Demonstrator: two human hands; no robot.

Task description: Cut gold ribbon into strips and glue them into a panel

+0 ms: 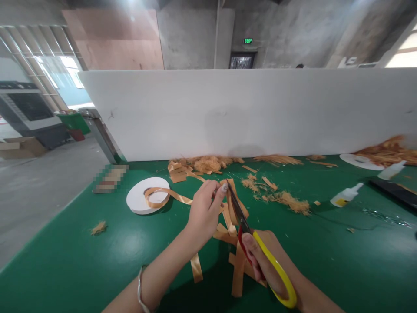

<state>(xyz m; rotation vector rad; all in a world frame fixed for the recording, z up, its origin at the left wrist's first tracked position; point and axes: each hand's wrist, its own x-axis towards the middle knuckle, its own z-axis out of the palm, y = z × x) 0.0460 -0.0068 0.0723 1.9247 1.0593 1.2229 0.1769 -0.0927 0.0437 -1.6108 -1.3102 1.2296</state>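
At lower centre of the frame, over the green table, I see my left hand with its grip pinched on the orange ribbon while my right hand is clamped around the scissors, blades touching that ribbon.

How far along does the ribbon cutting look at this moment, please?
Done: cut strips lie by the hands, and frayed scraps are scattered across the table. In hand: the left hand pinches the ribbon while the right hand holds scissors at it. Left: ribbon still runs back to the spool, so uncut length remains.
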